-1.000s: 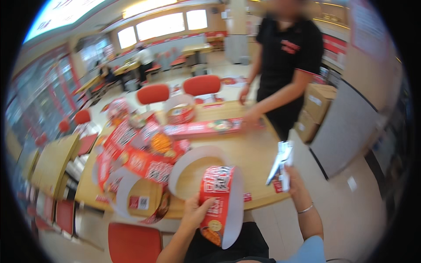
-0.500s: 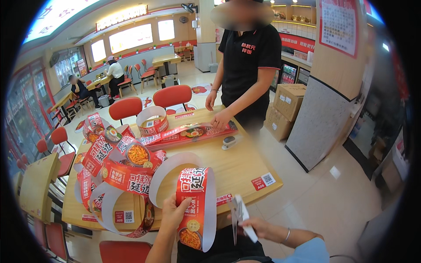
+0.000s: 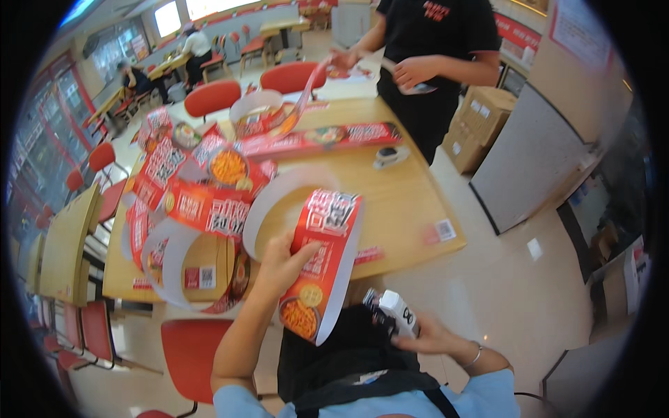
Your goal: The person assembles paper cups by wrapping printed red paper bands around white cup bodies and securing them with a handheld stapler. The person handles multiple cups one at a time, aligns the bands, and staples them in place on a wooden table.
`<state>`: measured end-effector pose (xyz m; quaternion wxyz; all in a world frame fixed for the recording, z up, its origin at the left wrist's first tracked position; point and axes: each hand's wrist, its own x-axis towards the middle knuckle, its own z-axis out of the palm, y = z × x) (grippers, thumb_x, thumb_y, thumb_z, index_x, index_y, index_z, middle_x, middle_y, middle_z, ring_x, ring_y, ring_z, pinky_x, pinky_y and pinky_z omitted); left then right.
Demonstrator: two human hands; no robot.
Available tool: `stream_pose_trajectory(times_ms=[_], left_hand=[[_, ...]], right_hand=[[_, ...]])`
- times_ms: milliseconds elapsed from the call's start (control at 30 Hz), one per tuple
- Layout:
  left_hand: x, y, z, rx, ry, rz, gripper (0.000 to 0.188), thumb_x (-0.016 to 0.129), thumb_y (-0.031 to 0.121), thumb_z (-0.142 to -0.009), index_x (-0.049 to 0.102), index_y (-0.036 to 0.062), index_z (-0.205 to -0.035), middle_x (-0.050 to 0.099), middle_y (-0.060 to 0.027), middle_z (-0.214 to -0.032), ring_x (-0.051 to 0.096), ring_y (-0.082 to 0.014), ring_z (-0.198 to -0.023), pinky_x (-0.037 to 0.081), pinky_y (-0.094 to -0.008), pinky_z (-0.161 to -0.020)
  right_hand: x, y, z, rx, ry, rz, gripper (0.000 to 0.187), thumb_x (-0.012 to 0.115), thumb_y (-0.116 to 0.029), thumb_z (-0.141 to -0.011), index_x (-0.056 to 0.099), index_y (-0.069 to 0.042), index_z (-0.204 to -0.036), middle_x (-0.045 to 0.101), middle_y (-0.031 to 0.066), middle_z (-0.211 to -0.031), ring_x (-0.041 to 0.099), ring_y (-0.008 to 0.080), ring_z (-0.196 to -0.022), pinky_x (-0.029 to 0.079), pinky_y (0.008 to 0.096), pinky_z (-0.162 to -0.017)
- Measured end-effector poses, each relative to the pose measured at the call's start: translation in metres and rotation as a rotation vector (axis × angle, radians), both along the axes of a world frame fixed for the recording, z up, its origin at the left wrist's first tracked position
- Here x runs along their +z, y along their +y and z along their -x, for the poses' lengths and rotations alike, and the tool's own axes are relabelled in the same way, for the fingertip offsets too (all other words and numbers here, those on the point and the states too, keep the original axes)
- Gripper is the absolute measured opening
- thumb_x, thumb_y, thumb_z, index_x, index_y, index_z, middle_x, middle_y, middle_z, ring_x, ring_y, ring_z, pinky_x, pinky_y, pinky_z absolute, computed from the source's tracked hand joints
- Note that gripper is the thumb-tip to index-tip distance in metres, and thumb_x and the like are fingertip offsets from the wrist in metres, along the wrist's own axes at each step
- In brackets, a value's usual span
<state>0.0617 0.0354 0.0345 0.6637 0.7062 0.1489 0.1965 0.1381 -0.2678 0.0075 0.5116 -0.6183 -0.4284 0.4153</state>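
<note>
My left hand (image 3: 280,266) is closed on a red printed paper strip (image 3: 325,240), thumb across its front. This strip bends back toward the table in a wide loop, white inside. Lower right, my right hand (image 3: 426,337) is wrapped round a white and black stapler (image 3: 398,311), held apart from the strip above my dark apron (image 3: 334,376). Left of the strip, a heap of looped red paper bands (image 3: 209,205) lies on the wooden table (image 3: 411,202). Across the table, a co-worker's hands (image 3: 417,72) hold a curling red strip (image 3: 306,94).
Flat red strips (image 3: 366,132) lie along the table's far side, beside a second stapler (image 3: 390,157). Red chairs (image 3: 212,99) stand behind the table, another red chair (image 3: 188,352) near me. Cardboard boxes (image 3: 481,125) are stacked by a pillar (image 3: 533,157).
The view has tilted down. My right hand has turned the stapler and drawn it away from the strip. The co-worker has lifted a strip from the table.
</note>
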Motion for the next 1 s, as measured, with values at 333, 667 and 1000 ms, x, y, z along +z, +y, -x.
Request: stream_pose_trajectory(times_ms=[333, 667, 1000], left_hand=[[0.020, -0.019, 0.015, -0.062, 0.100, -0.027, 0.024, 0.066, 0.007, -0.088, 0.060, -0.0053, -0.107, 0.069, -0.0074, -0.094, 0.065, -0.0076, -0.078, 0.054, -0.0220, -0.069], [0.020, -0.028, 0.014, -0.031, 0.080, -0.126, 0.018, 0.067, 0.008, -0.086, 0.063, -0.0041, -0.098, 0.070, -0.0069, -0.081, 0.064, -0.0079, -0.071, 0.051, -0.0250, -0.065], [0.016, -0.029, 0.009, -0.058, 0.078, -0.301, 0.018, 0.069, 0.008, -0.084, 0.063, -0.0021, -0.097, 0.070, -0.0115, -0.082, 0.066, -0.0149, -0.070, 0.051, -0.0284, -0.064]], right_hand=[[0.007, 0.029, -0.039, -0.340, -1.011, -0.118, 0.066, 0.070, 0.007, -0.060, 0.055, -0.001, -0.124, 0.052, 0.0180, -0.122, 0.051, 0.0390, -0.109, 0.044, 0.0440, -0.091], [0.007, 0.036, -0.046, -0.315, -1.044, -0.114, 0.067, 0.071, 0.005, -0.060, 0.056, -0.003, -0.125, 0.052, 0.0151, -0.123, 0.051, 0.0346, -0.107, 0.041, 0.0434, -0.091], [0.005, 0.038, -0.049, -0.252, -1.095, -0.083, 0.067, 0.071, 0.004, -0.059, 0.056, -0.005, -0.124, 0.051, 0.0137, -0.126, 0.052, 0.0334, -0.109, 0.039, 0.0471, -0.092]])
